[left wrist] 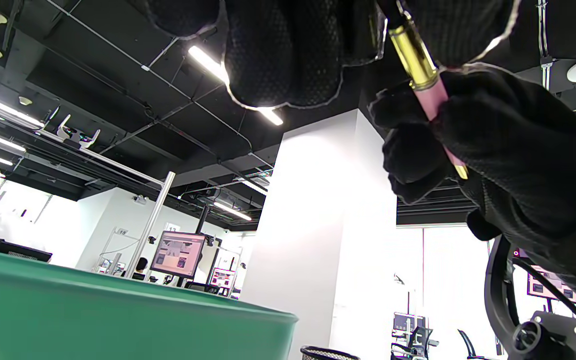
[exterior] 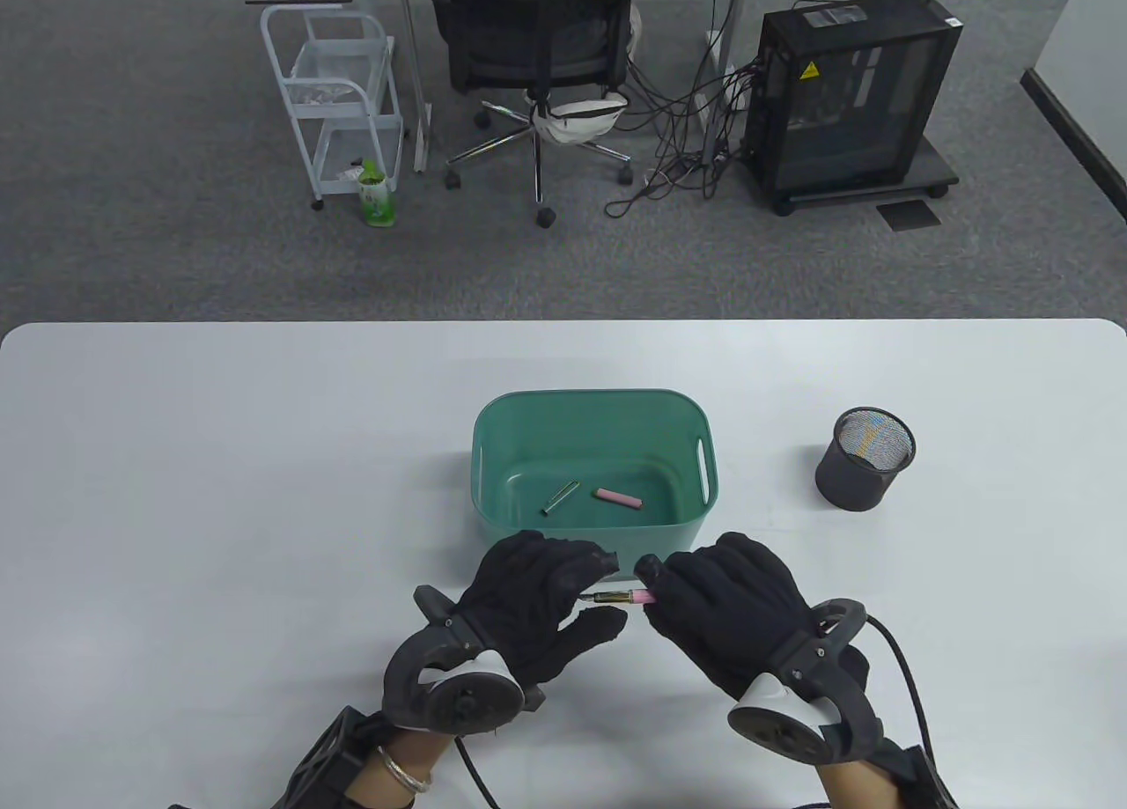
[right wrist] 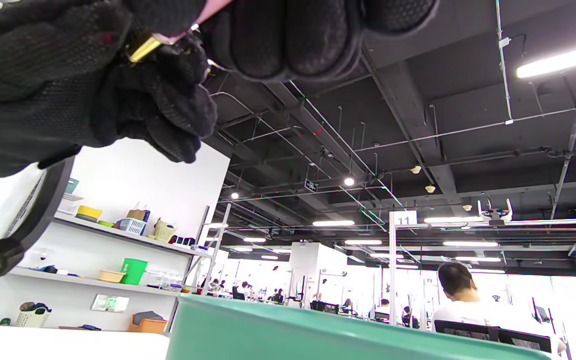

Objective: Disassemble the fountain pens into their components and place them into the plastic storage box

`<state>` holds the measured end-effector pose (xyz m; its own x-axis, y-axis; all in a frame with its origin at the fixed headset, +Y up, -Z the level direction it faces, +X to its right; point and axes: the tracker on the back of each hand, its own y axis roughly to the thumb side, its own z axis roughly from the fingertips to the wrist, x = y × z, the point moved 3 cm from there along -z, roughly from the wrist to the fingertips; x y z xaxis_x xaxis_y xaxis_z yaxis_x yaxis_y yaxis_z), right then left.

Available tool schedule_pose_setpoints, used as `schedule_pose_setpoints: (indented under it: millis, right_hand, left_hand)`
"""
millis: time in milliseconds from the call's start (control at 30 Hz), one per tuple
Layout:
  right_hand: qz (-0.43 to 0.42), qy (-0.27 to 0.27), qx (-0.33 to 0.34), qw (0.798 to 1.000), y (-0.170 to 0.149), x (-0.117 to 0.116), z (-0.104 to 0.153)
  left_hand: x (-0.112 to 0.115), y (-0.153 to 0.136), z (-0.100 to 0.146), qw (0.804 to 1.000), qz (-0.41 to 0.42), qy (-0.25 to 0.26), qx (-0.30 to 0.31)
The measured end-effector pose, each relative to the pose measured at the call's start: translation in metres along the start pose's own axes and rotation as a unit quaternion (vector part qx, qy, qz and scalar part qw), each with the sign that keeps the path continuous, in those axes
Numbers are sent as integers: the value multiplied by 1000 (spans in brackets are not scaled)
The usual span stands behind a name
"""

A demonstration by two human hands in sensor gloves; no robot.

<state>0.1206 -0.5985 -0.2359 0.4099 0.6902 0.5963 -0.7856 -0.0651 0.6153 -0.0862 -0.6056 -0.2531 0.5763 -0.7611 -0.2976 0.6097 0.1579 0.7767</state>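
A fountain pen [exterior: 623, 596] with a pink barrel and a gold section is held level between both hands, just in front of the green plastic storage box [exterior: 704, 492]. My left hand [exterior: 588, 598] pinches the nib end. My right hand [exterior: 662, 594] grips the pink barrel. In the left wrist view the gold section [left wrist: 413, 56] meets the pink barrel [left wrist: 432, 97] inside the right hand's fingers [left wrist: 498, 140]. In the right wrist view a gold piece [right wrist: 143, 48] shows between the two gloves. Inside the box lie a metallic tube [exterior: 560, 497] and a pink cap [exterior: 616, 497].
A black mesh pen holder [exterior: 867, 470] stands to the right of the box. The white table [exterior: 220, 492] ends at its far edge, beyond which are an office chair [exterior: 537, 43], a white cart [exterior: 339, 96] and a computer case [exterior: 850, 96].
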Motion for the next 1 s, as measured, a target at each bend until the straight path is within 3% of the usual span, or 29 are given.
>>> schedule_pose_setpoints:
  millis: [1000]
  right_hand:
    - [0, -3, 3, 1000, 0, 0, 1]
  left_hand:
    - [3, 2, -1, 1000, 5, -8, 5]
